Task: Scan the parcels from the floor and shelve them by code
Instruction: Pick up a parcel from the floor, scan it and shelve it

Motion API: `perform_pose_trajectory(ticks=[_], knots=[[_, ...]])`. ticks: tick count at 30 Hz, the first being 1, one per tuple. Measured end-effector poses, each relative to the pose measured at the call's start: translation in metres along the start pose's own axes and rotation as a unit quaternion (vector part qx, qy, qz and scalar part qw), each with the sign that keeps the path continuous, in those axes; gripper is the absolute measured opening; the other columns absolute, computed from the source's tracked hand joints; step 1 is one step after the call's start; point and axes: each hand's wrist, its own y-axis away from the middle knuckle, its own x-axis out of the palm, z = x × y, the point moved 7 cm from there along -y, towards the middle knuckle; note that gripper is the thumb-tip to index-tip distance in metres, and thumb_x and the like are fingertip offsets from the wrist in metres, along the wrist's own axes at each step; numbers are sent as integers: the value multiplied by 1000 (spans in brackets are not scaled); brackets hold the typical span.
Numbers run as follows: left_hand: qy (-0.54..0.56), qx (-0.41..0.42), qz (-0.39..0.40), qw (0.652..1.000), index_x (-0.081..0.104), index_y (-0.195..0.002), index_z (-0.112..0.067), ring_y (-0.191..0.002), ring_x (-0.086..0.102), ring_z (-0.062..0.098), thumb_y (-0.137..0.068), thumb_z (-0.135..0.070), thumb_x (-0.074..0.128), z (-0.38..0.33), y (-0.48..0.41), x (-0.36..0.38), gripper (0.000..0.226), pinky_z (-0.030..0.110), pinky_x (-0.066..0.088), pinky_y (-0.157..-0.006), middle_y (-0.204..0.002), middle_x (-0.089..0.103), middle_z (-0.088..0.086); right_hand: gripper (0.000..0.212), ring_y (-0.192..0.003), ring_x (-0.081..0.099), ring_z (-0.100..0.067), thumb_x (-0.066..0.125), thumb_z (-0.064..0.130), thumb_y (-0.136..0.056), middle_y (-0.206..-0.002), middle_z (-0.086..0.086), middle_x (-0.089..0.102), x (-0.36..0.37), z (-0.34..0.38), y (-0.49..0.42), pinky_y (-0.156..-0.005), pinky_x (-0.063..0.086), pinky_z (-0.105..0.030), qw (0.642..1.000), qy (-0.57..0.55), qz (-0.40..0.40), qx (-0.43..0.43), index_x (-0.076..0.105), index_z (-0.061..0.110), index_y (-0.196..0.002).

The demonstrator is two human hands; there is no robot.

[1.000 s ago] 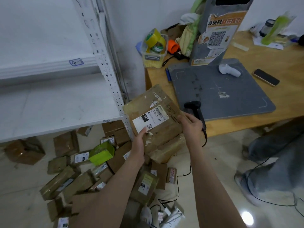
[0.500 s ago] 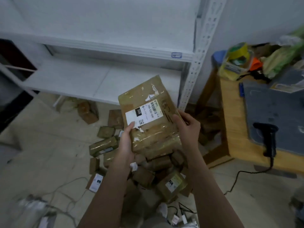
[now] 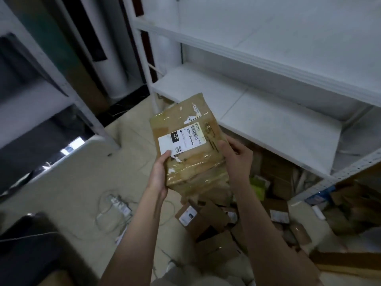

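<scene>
Hands, left (image 3: 159, 174), right (image 3: 237, 159), gripping taped parcel (image 3: 191, 145)

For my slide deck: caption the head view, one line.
Both hands, left hand and right hand, hold a taped brown parcel labelled 220 before bare white shelves.

Dim, cool indoor light; the white shelves (image 3: 268, 65) catch most of it. Edges bend and smear with motion blur; tape glare on the parcel (image 3: 191, 153).
</scene>
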Motion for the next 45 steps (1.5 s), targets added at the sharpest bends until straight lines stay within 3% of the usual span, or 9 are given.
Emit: perform_pose_trajectory(ticks=[2, 5, 7, 14, 21, 28, 33, 39, 45], knots=[[2, 15, -28, 1000, 64, -129, -13, -81, 75, 24, -96, -34, 57, -29, -3, -45, 40, 34, 57, -68, -104, 77, 8, 27, -89, 73, -20, 69, 12, -88, -95, -6, 77, 53, -1, 5, -75, 60, -34, 1000, 6, 19, -1, 74, 9, -115], [16, 47, -82, 995, 60, -135, -15, -85, 75, 25, -96, -33, 57, -68, -1, -110, 43, 35, 58, -67, -108, 76, 8, 26, -85, 68, -42, 67, 12, -91, -87, -6, 76, 130, 1, 12, -73, 59, -55, 998, 19, 62, -6, 73, 10, -117], [14, 59, -94, 994, 58, -137, -17, -86, 75, 24, -96, -32, 57, -83, -2, -130, 44, 34, 58, -63, -109, 76, 7, 27, -85, 62, -52, 65, 10, -93, -84, -3, 76, 160, -1, 12, -73, 55, -57, 996, 19, 82, -2, 72, 13, -118], [11, 74, -122, 990, 57, -138, -17, -81, 75, 18, -98, -31, 55, -125, -21, -153, 42, 24, 55, -54, -109, 76, 5, 24, -71, 69, -8, 62, 9, -95, -78, 16, 74, 213, 5, -11, -66, 58, -25, 992, 2, 121, 25, 71, 18, -115], [-24, 70, -102, 992, 58, -135, -15, -63, 73, 11, -100, -31, 54, -172, -62, -138, 38, 19, 50, -44, -95, 76, 1, 22, -70, 70, -6, 62, 12, -95, -88, 0, 76, 237, 8, -60, -61, 53, -19, 997, -12, 73, 25, 74, 8, -114], [-22, 102, -59, 993, 52, -141, -22, -83, 76, 18, -101, -28, 54, -248, -138, -101, 41, 28, 57, -59, -109, 76, 3, 17, -68, 67, -1, 62, 16, -94, -77, 10, 74, 273, 28, -140, -58, 52, -15, 999, -27, 29, -11, 78, 18, -99], [-33, 121, -19, 992, 51, -141, -23, -93, 74, 24, -101, -26, 53, -328, -204, -55, 40, 37, 57, -73, -111, 75, 4, 21, -83, 73, -13, 64, 22, -91, -87, 6, 77, 302, 56, -221, -68, 58, -25, 998, -53, -6, -19, 78, 18, -107], [-35, 168, 10, 985, 57, -138, -19, -93, 74, 21, -100, -28, 54, -418, -260, -14, 39, 30, 56, -66, -113, 75, 3, 17, -72, 65, -15, 64, 14, -89, -75, -1, 72, 343, 105, -310, -64, 53, -30, 993, -75, -3, -87, 80, 11, -94], [-53, 201, 36, 978, 52, -139, -23, -91, 74, 21, -102, -27, 52, -484, -292, 23, 37, 35, 58, -71, -111, 75, 3, 23, -94, 71, -31, 60, 23, -96, -97, -7, 76, 365, 134, -365, -83, 59, -49, 987, -70, 8, -144, 77, 14, -108]])
